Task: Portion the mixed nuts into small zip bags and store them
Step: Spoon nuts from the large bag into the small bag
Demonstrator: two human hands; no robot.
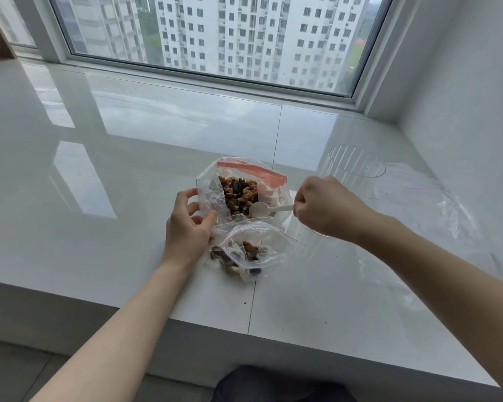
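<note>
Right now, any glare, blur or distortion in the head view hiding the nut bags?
Head view: wide-angle bends the window frame; the glossy white ledge mirrors daylight left of the work; large red-zip clear bag of nuts, small clear zip bag and white plastic spoon are sharp; clear ribbed cup barely shows.

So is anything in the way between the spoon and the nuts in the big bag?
Nothing visible is. The left hand holds the side of the large zip bag, whose mouth gapes open. The white spoon in the right hand has its bowl right at the mixed nuts.
</note>
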